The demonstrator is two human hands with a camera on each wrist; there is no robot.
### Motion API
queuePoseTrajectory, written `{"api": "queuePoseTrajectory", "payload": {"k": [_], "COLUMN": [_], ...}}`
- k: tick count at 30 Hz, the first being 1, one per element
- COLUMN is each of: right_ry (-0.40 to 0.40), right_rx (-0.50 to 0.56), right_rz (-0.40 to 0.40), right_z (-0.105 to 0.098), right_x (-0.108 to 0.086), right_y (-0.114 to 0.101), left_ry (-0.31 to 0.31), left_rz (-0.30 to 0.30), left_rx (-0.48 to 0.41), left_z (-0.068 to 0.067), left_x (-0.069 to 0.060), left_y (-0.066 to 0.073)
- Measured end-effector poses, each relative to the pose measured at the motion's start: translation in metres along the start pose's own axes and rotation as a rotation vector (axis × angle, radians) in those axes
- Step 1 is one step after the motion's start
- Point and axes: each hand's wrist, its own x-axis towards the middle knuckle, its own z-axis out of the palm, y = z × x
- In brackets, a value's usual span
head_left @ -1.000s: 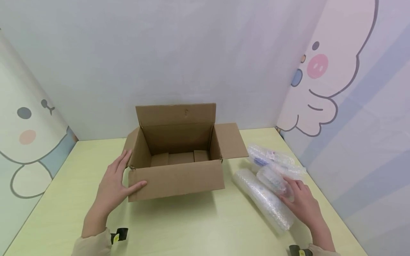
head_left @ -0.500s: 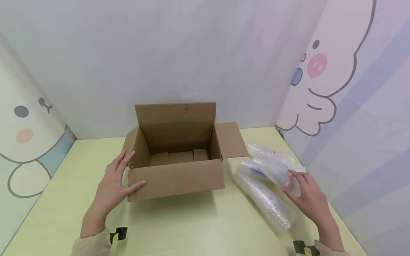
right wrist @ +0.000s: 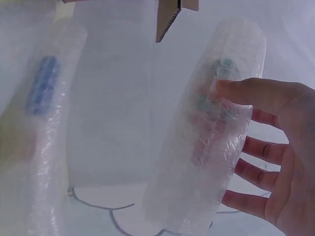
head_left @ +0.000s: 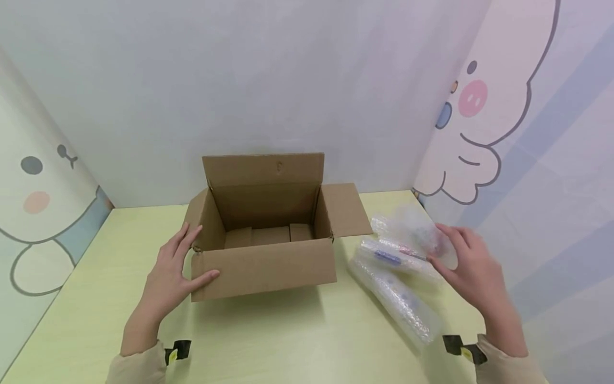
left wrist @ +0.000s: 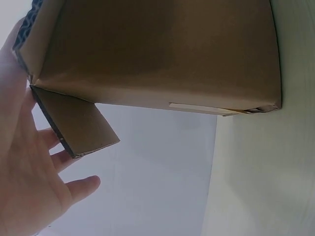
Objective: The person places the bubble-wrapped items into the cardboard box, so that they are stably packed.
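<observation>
An open cardboard box [head_left: 264,269] stands on the table with its flaps spread. My left hand [head_left: 165,274] rests at its near left corner, thumb on the front flap and fingers along the left flap; in the left wrist view the hand [left wrist: 29,182] lies around that flap [left wrist: 78,123]. My right hand [head_left: 472,266] pinches a bubble-wrapped roll [head_left: 422,229], lifted over the other wrapped items; the right wrist view shows green and pink inside the held roll [right wrist: 211,123], with the thumb on its face and fingers behind it.
Right of the box lie a bubble-wrapped roll with a blue item inside [head_left: 387,257] and a thicker wrapped roll [head_left: 398,304]. Another wrapped piece [head_left: 381,226] lies behind them. A curtain wall [head_left: 268,80] rises behind the table [head_left: 268,341].
My right hand has lifted the wrapped roll and moved it up and to the right, uncovering the one with the blue item. My left hand and the box have hardly moved.
</observation>
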Motion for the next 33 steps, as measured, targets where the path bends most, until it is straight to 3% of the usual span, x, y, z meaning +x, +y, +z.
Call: {"api": "queuePoseTrajectory", "payload": {"k": [6, 13, 28, 33], "right_ry": [0.015, 0.025, -0.111, -0.205], "right_rx": [0.014, 0.026, 0.109, 0.117], "right_rz": [-0.106, -0.226, -0.388, -0.419], "right_z": [-0.007, 0.003, 0.037, 0.044], "right_x": [0.039, 0.086, 0.154, 0.171], "right_y": [-0.02, -0.05, -0.117, -0.134], "left_ry": [0.011, -0.016, -0.053, -0.036], "left_rz": [0.009, -0.011, -0.034, -0.03], "left_rx": [-0.006, -0.015, -0.044, -0.036], "left_z": [-0.002, -0.001, -0.004, -0.004], "left_x": [0.0, 0.001, 0.0, -0.002], "left_y": [0.002, 0.004, 0.006, 0.004]}}
